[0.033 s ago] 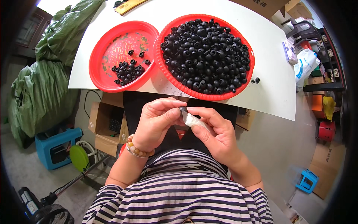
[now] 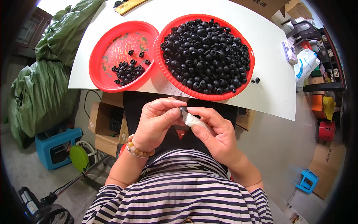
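Between the thumb and fingers of my left hand (image 2: 159, 118) is a small round black part (image 2: 183, 108). My right hand (image 2: 218, 138) grips a small knife by its white-wrapped handle (image 2: 193, 121). The short grey blade (image 2: 184, 115) touches or nearly touches the black part, whose underside is hidden by fingers. Both hands are over my lap, just short of the table edge. Beyond them, a red basin (image 2: 252, 61) is heaped with similar black parts. To its left, a shallower red tray (image 2: 97, 46) has a small cluster of them at its near side.
The white table (image 2: 274, 80) bears both red containers, with a few loose black pieces (image 2: 256, 80) by the basin. A tissue pack (image 2: 289, 52) lies at the right edge. Under the table's left side is an open cardboard box (image 2: 104, 117); a blue stool (image 2: 59, 147) stands farther left.
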Tool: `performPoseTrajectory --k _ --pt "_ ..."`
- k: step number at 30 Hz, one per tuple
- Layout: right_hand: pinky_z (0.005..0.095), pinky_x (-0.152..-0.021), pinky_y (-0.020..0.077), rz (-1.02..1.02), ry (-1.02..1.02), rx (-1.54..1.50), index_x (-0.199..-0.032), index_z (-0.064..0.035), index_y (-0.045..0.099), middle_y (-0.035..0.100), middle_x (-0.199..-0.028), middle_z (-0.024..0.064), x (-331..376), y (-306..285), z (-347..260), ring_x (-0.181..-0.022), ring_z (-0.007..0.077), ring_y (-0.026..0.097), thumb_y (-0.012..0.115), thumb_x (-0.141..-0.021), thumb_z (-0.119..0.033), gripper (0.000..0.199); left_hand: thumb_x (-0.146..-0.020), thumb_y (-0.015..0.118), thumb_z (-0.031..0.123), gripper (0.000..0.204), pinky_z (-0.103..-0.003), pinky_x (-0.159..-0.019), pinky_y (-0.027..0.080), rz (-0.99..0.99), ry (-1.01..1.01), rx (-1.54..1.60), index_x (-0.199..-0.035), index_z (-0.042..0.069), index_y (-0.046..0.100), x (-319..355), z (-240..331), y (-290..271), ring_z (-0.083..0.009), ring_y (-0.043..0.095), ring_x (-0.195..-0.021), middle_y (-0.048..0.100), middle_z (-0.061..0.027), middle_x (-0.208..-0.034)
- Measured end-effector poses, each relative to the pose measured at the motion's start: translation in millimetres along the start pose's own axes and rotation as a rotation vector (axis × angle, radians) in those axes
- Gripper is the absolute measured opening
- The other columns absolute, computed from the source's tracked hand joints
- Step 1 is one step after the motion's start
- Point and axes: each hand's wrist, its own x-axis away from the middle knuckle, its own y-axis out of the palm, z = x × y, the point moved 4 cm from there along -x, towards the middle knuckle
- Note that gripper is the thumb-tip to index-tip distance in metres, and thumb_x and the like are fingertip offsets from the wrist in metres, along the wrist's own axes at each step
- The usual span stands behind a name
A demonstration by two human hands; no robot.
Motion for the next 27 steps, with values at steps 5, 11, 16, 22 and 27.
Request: performPoseTrajectory --k 5,11,16,22,27 --pt "0.0215 -0.073 0.0441 0.039 -0.038 -0.012 -0.109 -0.0009 0.054 0.061 -0.091 0.0074 0.3 2.4 0.7 -0.082 0.0087 0.056 0.055 -0.084 -0.007 0.026 -0.083 0.056 0.003 0.017 -0.027 -0.070 0.053 -0.022 0.020 -0.007 -0.099 -0.002 0.059 -0.4 -1.1 -0.1 -0.0143 0.060 -0.082 0.058 -0.0072 -0.093" --pt "0.0227 -0.075 0.0451 0.084 -0.042 0.022 -0.108 -0.0005 0.054 0.062 -0.094 0.0091 1.2 5.2 -1.7 -0.085 0.0111 0.058 0.056 -0.084 -0.007 0.025 -0.084 0.055 0.003 0.017 -0.027 -0.073 0.052 -0.012 0.043 0.007 -0.099 -0.003 0.059 -0.2 -2.1 2.1 -0.0146 0.059 -0.085 0.057 -0.0077 -0.096" --pt "0.0231 -0.074 0.0458 0.140 -0.059 0.039 -0.107 -0.0001 0.054 0.062 -0.095 0.0109 1.2 9.3 -0.4 -0.085 0.0126 0.059 0.057 -0.084 -0.008 0.024 -0.084 0.055 0.002 0.017 -0.029 -0.076 0.051 0.010 0.067 0.027 -0.099 -0.003 0.059 0.0 -4.4 1.5 -0.0148 0.059 -0.085 0.058 -0.0080 -0.096" --pt "0.0240 -0.072 0.0470 0.193 -0.148 0.108 -0.106 -0.0002 0.054 0.062 -0.094 0.0125 -0.4 13.4 1.4 -0.083 0.0142 0.061 0.057 -0.084 -0.009 0.023 -0.084 0.055 0.002 0.016 -0.029 -0.077 0.050 0.034 0.079 0.055 -0.099 -0.002 0.059 0.4 -5.6 -1.9 -0.0157 0.059 -0.086 0.058 -0.0085 -0.096" --pt "0.0228 -0.072 0.0459 0.200 -0.136 0.078 -0.105 0.0004 0.054 0.062 -0.093 0.0108 -4.1 15.5 -0.3 -0.082 0.0118 0.059 0.056 -0.085 -0.010 0.023 -0.084 0.054 0.003 0.014 -0.031 -0.076 0.052 0.020 0.155 0.017 -0.097 -0.002 0.058 1.4 -5.0 0.2 -0.0170 0.059 -0.088 0.058 -0.0094 -0.098"
